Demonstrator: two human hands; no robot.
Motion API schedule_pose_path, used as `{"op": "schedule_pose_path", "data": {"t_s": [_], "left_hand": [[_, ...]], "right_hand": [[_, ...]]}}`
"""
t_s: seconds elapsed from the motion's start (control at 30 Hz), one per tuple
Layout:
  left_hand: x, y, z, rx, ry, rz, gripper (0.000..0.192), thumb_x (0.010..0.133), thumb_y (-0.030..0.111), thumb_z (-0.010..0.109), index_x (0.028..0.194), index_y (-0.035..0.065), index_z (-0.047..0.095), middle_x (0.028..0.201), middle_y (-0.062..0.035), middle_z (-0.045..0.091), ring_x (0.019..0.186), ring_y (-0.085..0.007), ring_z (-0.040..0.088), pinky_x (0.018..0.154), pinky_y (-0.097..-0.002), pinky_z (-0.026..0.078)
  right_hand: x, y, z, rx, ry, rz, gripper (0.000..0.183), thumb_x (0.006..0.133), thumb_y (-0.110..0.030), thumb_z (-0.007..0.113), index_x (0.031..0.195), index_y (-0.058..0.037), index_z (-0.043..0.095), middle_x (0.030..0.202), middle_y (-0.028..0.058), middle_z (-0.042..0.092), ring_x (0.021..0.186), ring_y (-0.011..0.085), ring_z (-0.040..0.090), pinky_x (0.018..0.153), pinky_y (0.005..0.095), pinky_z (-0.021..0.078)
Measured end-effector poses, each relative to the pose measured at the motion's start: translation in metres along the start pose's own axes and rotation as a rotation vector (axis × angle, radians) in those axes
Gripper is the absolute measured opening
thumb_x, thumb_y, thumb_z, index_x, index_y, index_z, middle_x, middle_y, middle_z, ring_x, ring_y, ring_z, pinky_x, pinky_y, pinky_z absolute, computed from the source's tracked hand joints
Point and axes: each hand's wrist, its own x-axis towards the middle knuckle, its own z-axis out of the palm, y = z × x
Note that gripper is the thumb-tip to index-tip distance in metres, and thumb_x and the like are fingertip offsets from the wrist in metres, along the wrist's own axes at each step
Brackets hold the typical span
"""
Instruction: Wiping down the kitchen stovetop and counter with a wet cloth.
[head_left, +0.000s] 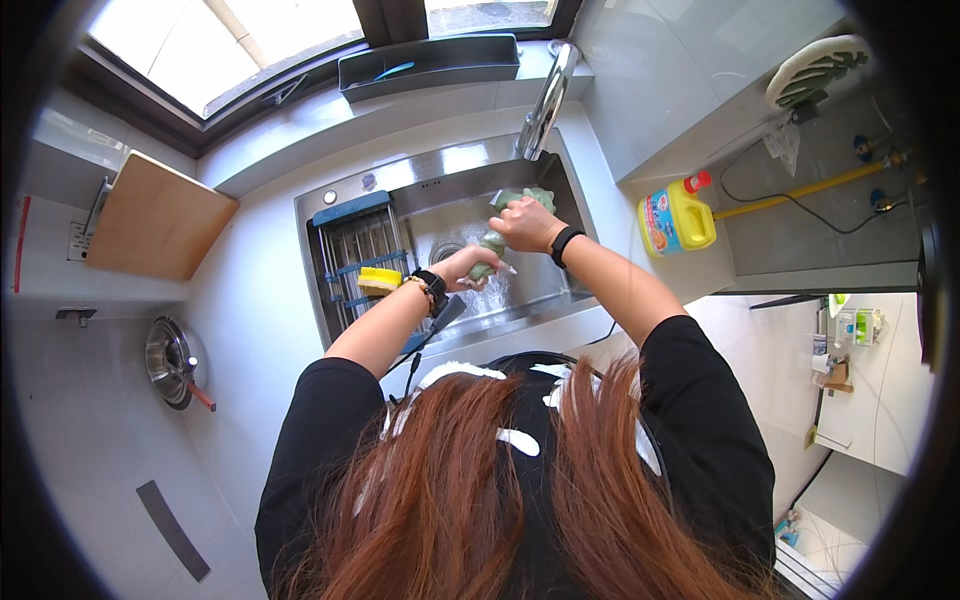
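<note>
A green cloth, bunched and twisted, stretches between my two hands over the stainless steel sink. My left hand is closed around its lower end, near the drain. Higher up and to the right, my right hand grips the upper part, and a loose bunch of the cloth sticks out beyond the fingers. The chrome faucet stands above and to the right of my right hand. A yellow sponge lies on the drying rack at the sink's left side, close to my left wrist.
A yellow detergent bottle with a red cap stands right of the sink. A wooden cutting board leans at the left, with metal bowls below it. A dark tray sits on the windowsill. Black cables hang near my left forearm.
</note>
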Motion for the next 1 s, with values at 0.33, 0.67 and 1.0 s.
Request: {"op": "schedule_pose_path", "data": {"t_s": [0.33, 0.67, 1.0], "left_hand": [[0.013, -0.009, -0.009, -0.308, -0.400, -0.187, 0.016, 0.084, 0.023, 0.056, 0.078, 0.0099, 0.050, 0.063, 0.0024, 0.040, 0.045, -0.0080, 0.033, 0.043, -0.0220, 0.028], [-0.014, -0.008, 0.011, 0.158, -0.105, 0.046, 0.029, 0.086, 0.032, 0.066, 0.097, 0.0064, 0.059, 0.080, -0.0039, 0.062, 0.061, -0.0102, 0.060, 0.047, -0.0226, 0.047], [-0.107, 0.056, 0.033, 1.386, 0.530, 0.827, 0.098, 0.070, 0.049, 0.080, 0.146, 0.0134, 0.031, 0.144, -0.0201, 0.041, 0.132, -0.0358, 0.043, 0.110, -0.0449, 0.037]], "right_hand": [[-0.004, -0.001, -0.003, 0.022, 0.218, -0.087, 0.006, 0.075, -0.021, 0.060, 0.072, -0.0160, 0.057, 0.064, 0.0006, 0.060, 0.068, 0.0190, 0.061, 0.061, 0.0358, 0.0452], [-0.012, -0.014, -0.030, 0.195, -0.285, 0.135, 0.013, 0.073, -0.025, 0.063, 0.080, -0.0151, 0.068, 0.073, 0.0105, 0.069, 0.077, 0.0297, 0.068, 0.068, 0.0429, 0.0514], [-0.016, 0.020, -0.079, 1.171, -0.533, 0.707, 0.032, 0.065, -0.017, 0.078, 0.087, 0.0038, 0.068, 0.078, 0.0093, 0.069, 0.070, 0.0181, 0.067, 0.066, 0.0316, 0.0533]]}}
